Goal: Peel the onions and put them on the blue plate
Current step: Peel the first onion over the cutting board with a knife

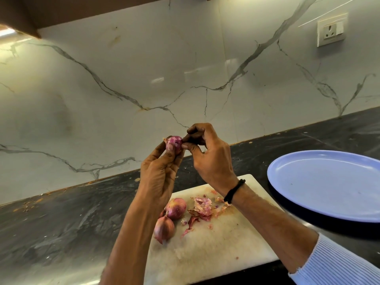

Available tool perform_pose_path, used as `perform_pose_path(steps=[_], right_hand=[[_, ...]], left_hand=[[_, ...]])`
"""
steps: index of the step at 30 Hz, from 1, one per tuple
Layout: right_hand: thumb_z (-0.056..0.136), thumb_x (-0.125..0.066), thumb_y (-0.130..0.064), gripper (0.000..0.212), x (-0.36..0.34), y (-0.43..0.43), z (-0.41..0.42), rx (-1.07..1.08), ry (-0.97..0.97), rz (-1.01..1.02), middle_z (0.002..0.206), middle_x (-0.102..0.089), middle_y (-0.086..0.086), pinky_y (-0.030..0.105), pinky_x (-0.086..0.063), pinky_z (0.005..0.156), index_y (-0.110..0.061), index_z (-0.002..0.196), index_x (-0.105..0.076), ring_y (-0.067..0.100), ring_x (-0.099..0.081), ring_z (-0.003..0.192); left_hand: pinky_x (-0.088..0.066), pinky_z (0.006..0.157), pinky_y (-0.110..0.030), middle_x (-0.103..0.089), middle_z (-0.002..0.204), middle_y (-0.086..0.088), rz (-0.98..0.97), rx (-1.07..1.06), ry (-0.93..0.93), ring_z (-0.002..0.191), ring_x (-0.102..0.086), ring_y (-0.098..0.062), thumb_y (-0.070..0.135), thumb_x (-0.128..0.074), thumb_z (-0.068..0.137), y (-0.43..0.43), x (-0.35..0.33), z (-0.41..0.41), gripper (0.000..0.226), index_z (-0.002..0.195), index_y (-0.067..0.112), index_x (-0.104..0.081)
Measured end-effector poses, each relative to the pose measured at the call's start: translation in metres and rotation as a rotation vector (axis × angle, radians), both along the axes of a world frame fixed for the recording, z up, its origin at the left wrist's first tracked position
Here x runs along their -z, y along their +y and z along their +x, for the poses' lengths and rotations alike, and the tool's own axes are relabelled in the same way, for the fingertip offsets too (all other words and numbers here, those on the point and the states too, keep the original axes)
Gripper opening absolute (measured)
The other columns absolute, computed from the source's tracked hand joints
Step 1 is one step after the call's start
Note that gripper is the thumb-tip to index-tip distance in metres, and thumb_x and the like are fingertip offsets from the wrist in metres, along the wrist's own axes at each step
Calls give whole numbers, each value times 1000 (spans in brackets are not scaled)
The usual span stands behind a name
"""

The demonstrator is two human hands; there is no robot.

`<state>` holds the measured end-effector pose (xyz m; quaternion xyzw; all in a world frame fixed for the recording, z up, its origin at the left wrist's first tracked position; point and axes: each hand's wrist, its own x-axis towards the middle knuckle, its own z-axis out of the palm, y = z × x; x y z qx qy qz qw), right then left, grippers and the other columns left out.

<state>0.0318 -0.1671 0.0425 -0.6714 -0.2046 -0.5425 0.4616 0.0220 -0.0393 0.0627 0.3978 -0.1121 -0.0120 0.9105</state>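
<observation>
My left hand [159, 173] holds a small purple onion [174, 143] up at chest height, fingers curled around it. My right hand [207, 153] pinches at the onion's right side with thumb and fingertips, on its skin. Two unpeeled onions [175, 208] [164, 228] lie on the white cutting board [216, 247] below, beside a heap of torn onion skins [202, 207]. The blue plate [329, 186] sits to the right on the counter, with nothing on it.
The dark marbled counter [61, 223] runs left and right of the board. A white veined stone wall [144, 79] stands behind, with a power socket [331, 31] at the upper right. Crumbs of skin lie along the counter's back edge.
</observation>
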Motion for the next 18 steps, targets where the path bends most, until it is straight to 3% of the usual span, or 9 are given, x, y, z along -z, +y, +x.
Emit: perform_pose_path(steps=[4,8,15,18], right_hand=[[81,-79,-1,38,0,1,0,23,7,27,95,-73,6,23,-56,88,-1,113,-57,16,-71,91],[81,-78,1,41,-1,0,0,21,28,45,93,-73,5,13,-53,87,-1,115,-56,9,-69,89],[81,-75,7,39,-1,-1,2,-4,61,52,90,-70,4,18,-56,81,-2,112,-52,11,-68,85],[80,-72,12,40,1,-2,4,-30,84,19,91,-66,7,13,-54,78,-4,110,-50,12,-66,84]], left_hand=[[-57,94,-34,-66,124,-25,-13,-14,-17,108,-70,-27,6,-67,77,-1,0,1,54,130,-3,-58],[-57,93,-36,-68,122,-25,1,-27,-17,106,-71,-27,3,-68,74,-4,1,0,53,126,-1,-60],[-57,93,-36,-68,119,-26,-2,-39,-25,100,-72,-27,1,-67,72,-8,2,-1,58,129,-2,-57],[-57,92,-36,-72,111,-23,-23,-44,-28,96,-73,-26,1,-67,72,-11,3,-1,62,132,-4,-55]])
